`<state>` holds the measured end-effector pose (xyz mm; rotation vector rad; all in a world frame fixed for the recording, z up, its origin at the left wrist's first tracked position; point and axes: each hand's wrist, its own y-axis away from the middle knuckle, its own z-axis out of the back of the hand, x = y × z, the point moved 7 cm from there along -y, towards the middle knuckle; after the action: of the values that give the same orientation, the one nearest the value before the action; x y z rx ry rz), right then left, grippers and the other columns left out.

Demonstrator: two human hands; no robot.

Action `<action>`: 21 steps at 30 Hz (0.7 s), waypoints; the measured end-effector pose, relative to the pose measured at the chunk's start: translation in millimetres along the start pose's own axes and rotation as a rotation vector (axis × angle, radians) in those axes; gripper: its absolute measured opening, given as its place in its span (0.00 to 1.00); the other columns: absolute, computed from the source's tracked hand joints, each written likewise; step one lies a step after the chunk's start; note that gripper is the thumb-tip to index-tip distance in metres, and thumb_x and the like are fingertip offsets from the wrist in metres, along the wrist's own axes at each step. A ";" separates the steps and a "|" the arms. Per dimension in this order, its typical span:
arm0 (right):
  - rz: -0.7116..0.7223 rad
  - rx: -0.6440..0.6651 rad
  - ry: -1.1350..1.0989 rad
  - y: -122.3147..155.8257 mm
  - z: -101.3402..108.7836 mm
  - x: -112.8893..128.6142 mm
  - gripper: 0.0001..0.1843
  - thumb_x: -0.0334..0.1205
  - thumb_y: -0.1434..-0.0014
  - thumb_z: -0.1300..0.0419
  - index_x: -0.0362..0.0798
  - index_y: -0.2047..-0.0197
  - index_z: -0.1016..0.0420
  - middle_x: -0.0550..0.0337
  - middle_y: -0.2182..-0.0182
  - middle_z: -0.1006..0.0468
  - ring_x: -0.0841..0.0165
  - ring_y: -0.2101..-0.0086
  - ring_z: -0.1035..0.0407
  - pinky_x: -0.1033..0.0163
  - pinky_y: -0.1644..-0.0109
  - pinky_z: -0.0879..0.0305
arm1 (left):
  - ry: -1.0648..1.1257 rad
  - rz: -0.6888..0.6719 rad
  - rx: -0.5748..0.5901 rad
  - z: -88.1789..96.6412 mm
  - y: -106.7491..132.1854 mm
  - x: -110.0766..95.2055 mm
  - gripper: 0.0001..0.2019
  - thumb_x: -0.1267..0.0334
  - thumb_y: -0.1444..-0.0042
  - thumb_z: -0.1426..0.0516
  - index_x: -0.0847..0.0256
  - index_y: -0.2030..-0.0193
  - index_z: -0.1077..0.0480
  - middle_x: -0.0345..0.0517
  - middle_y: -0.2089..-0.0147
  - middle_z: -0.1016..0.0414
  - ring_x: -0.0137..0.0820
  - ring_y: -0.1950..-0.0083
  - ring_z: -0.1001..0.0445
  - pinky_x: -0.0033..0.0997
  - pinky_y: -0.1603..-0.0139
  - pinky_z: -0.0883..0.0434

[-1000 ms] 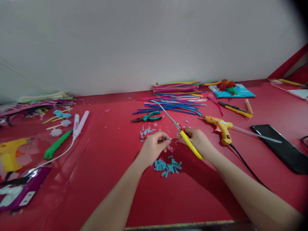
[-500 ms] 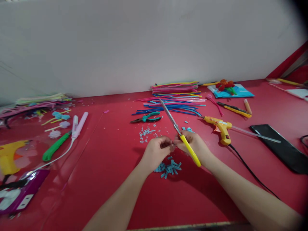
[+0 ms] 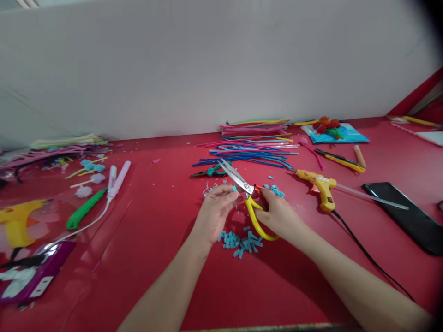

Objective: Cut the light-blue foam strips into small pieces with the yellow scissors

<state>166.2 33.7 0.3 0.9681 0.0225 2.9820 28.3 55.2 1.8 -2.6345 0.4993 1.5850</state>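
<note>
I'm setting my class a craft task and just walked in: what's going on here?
A person's right hand holds scissors with parted blades while the left hand pinches a small blue piece close to them. On the red table, a heap of blue strips lies nearer the person, another blue pile sits beyond the right hand, and pliers lie past the left.

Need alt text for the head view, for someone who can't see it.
The left hand pinches a small blue piece and the right hand holds yellow-handled scissors over a red table. A pile of blue strips lies nearer the viewer; pliers and long colorful strands lie beyond.
</note>
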 end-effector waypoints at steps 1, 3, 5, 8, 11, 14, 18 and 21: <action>0.008 -0.013 0.016 0.0 0.2 1.1 0.11 0.44 0.51 0.49 0.47 0.65 0.38 0.60 0.75 0.30 0.72 0.77 0.39 0.69 0.76 0.53 | -0.009 0.023 0.025 -3.8 1.6 3.3 0.04 0.69 0.57 0.42 0.62 0.72 0.33 0.38 0.69 0.30 0.25 0.65 0.30 0.29 0.57 0.36; 0.031 -0.025 0.078 0.2 0.6 4.7 0.12 0.44 0.51 0.49 0.46 0.65 0.39 0.58 0.74 0.29 0.71 0.76 0.37 0.68 0.76 0.52 | -0.056 0.091 0.075 -10.7 5.3 13.0 0.04 0.68 0.56 0.42 0.62 0.72 0.34 0.36 0.72 0.33 0.22 0.69 0.33 0.25 0.62 0.36; 0.052 -0.003 0.150 0.6 -0.6 9.5 0.14 0.46 0.51 0.49 0.44 0.64 0.38 0.57 0.75 0.28 0.69 0.75 0.36 0.68 0.76 0.52 | -0.095 0.183 0.134 -16.2 8.6 24.8 0.05 0.66 0.55 0.42 0.63 0.70 0.34 0.37 0.73 0.34 0.22 0.71 0.34 0.23 0.67 0.36; 0.076 0.050 0.213 0.4 -2.5 18.1 0.17 0.48 0.52 0.46 0.43 0.64 0.37 0.54 0.74 0.27 0.67 0.74 0.33 0.67 0.75 0.50 | -0.150 0.179 0.060 -10.3 7.8 28.6 0.09 0.62 0.56 0.41 0.63 0.70 0.34 0.37 0.74 0.36 0.22 0.74 0.36 0.22 0.72 0.37; 0.158 0.037 0.218 1.9 1.2 34.8 0.17 0.50 0.49 0.49 0.43 0.64 0.36 0.52 0.72 0.27 0.65 0.72 0.32 0.66 0.73 0.46 | -0.171 0.160 -0.003 -4.9 5.3 25.7 0.09 0.60 0.56 0.42 0.63 0.70 0.34 0.36 0.75 0.36 0.21 0.76 0.37 0.22 0.73 0.37; 0.183 -0.024 0.238 9.3 10.5 53.3 0.19 0.49 0.45 0.54 0.42 0.60 0.35 0.50 0.70 0.27 0.64 0.70 0.32 0.65 0.70 0.42 | -0.181 0.104 -0.072 1.2 2.7 16.5 0.09 0.62 0.58 0.40 0.64 0.71 0.33 0.37 0.74 0.35 0.21 0.75 0.36 0.20 0.73 0.37; 0.223 -0.076 0.230 26.9 33.1 61.4 0.18 0.46 0.44 0.54 0.47 0.53 0.37 0.56 0.62 0.27 0.67 0.63 0.34 0.67 0.62 0.41 | -0.128 0.035 -0.226 22.2 -3.4 0.6 0.11 0.63 0.61 0.39 0.63 0.70 0.32 0.37 0.71 0.32 0.23 0.72 0.34 0.23 0.71 0.34; 0.103 -0.192 0.259 32.8 73.9 13.4 0.16 0.40 0.42 0.58 0.49 0.54 0.36 0.57 0.61 0.28 0.69 0.61 0.34 0.67 0.58 0.42 | -0.166 -0.040 -0.332 39.4 -8.4 -13.8 0.12 0.64 0.63 0.38 0.63 0.70 0.32 0.37 0.71 0.31 0.24 0.73 0.33 0.24 0.71 0.32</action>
<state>198.7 2.0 68.5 0.5779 -0.3147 3.1065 -9.1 74.1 -6.4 -2.6740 0.1866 2.0060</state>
